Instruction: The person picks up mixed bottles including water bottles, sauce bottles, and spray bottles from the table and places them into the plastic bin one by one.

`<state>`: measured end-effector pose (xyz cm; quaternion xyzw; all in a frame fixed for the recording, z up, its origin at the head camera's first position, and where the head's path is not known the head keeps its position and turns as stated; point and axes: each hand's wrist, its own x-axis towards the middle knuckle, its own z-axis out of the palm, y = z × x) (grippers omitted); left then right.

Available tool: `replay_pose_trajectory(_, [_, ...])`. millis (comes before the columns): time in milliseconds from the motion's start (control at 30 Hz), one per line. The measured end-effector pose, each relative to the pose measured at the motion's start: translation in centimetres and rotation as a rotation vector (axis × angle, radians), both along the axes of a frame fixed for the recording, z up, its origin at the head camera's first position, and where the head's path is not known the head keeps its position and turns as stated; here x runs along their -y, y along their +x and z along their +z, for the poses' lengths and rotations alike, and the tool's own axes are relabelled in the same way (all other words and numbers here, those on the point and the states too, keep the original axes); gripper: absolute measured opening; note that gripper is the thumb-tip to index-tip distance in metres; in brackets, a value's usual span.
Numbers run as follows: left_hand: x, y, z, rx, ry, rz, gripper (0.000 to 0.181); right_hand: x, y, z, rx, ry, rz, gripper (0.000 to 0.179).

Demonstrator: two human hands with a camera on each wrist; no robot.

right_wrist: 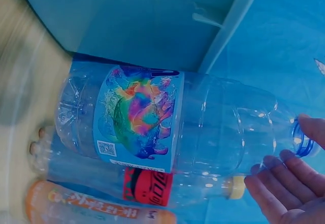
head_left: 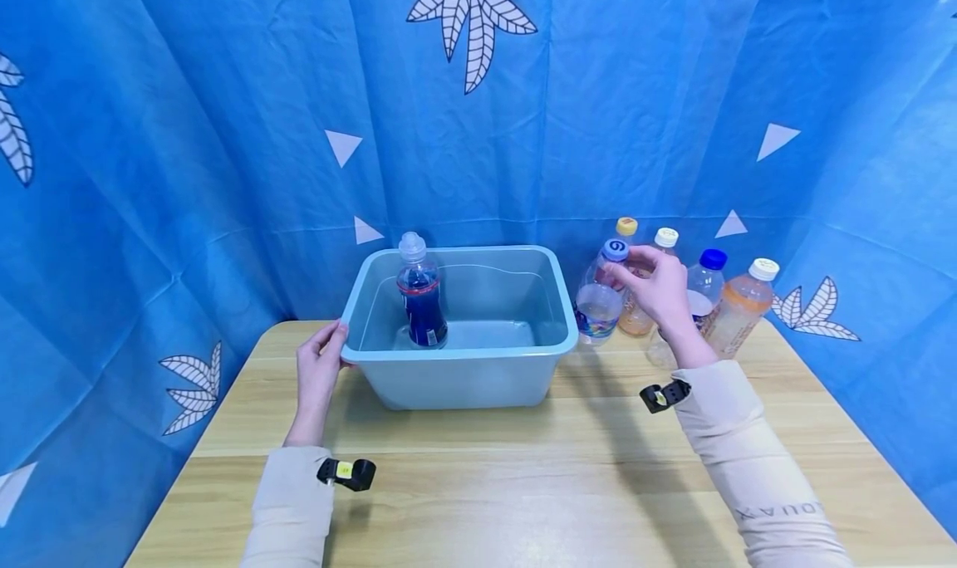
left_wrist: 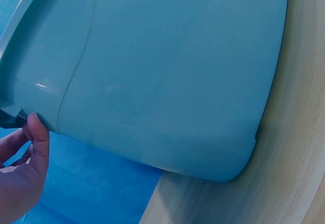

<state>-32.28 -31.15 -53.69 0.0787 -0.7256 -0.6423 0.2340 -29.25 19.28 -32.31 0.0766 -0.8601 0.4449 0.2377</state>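
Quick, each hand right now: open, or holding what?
Left hand: gripping the light-blue rectangular plastic tub by its rim.
Right hand: pinching the blue cap of the clear plastic bottle nearest the tub.

In the right wrist view, 可口可 runs sideways on the red label (right_wrist: 148,187), lower middle; a QR code (right_wrist: 106,149) marks the clear bottle (right_wrist: 223,125), left of centre. Orange-labelled bottle (right_wrist: 96,206), lower left: characters too blurred. Head view, lower right: sleeve lettering (head_left: 779,511), partly legible, including U and A.
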Motion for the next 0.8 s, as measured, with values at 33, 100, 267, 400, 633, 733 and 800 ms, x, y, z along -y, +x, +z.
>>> replay_pose_trajectory(33, [0.0,0.0,0.0,0.0,-0.007,0.004,0.042,0.0,0.1,0.1,-0.007,0.006,0.0,0.04])
replay_pose_trajectory(100, [-0.1,0.0,0.0,-0.003,-0.006,0.004,0.042,0.0,0.2,0.3,-0.015,0.015,0.0,0.04])
replay_pose_trajectory(267, [-0.1,0.1,0.1,-0.004,-0.015,0.003,0.041,0.0,0.8,1.2,-0.018,0.028,0.005,0.04])
replay_pose_trajectory(400, [-0.2,0.2,0.2,0.004,-0.02,0.003,0.042,0.0,1.2,1.9,-0.015,0.025,0.001,0.041])
replay_pose_trajectory(633, [-0.1,0.1,0.3,0.024,-0.017,0.0,0.042,0.2,1.8,3.0,-0.029,0.023,0.004,0.042])
replay_pose_trajectory(733, [-0.2,0.2,0.4,0.027,-0.014,-0.008,0.042,0.3,2.1,3.4,-0.036,0.019,-0.001,0.041])
replay_pose_trajectory(800, [-0.2,0.2,0.4,0.025,-0.019,-0.011,0.043,0.3,2.2,3.7,-0.042,0.016,-0.005,0.04])
